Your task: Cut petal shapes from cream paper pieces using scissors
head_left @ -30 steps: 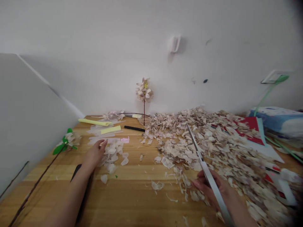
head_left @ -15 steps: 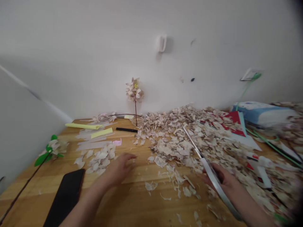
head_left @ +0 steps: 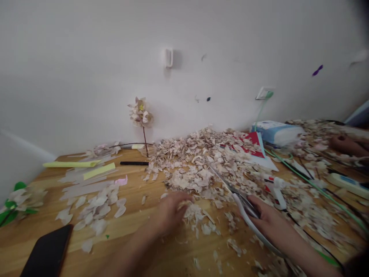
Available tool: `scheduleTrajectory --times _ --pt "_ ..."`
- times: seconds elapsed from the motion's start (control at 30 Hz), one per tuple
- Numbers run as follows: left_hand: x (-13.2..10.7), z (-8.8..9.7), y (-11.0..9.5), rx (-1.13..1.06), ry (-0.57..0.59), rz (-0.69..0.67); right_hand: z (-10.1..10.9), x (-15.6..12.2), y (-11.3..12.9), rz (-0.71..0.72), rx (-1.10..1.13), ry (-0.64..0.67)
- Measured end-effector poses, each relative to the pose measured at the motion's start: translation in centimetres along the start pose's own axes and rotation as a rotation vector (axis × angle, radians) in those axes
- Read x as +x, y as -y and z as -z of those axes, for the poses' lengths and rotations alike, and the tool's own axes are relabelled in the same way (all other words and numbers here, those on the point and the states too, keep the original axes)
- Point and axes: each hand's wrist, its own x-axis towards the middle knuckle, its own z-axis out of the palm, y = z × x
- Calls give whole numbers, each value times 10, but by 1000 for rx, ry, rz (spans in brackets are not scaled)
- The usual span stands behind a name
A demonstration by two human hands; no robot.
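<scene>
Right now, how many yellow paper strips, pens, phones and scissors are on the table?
Yellow strips: 2
Pen: 1
Phone: 1
Scissors: 1, held in the right hand
Total: 5

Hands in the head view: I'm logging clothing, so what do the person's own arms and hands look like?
The left hand and right hand are bare: no gloves, and no ring, watch or bracelet that the blurred picture shows. Behind each wrist, no sleeve shows up to the picture's lower edge.
</scene>
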Motion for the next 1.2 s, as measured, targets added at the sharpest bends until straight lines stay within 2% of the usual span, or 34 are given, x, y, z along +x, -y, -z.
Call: scheduleTrajectory --times 0.07,0.23,0.4,0.57,0.7,0.77,0.83,1.03,1.2 --pt "6 3 8 43 -38 28 -3 -2 4 3 18 29" --pt "9 -10 14 85 34 14 -15 -5 15 -22 88 37" --pt "7 -21 13 104 -75 99 -30 -9 30 -27 181 23" --pt "6 -17 8 26 -151 97 -57 -5 47 -52 297 1" --pt "3 -13 8 119 -60 43 -72 -2 53 -68 361 -9" --pt "3 -14 10 184 -1 31 -74 -1 51 -74 380 -11" --pt "4 -17 12 204 5 53 -74 0 48 -79 394 -8" --pt "8 -21 8 194 -81 147 -76 -3 46 -105 434 -1" --pt "3 -22 -11 58 -224 114 -84 -5 59 -127 488 -19"
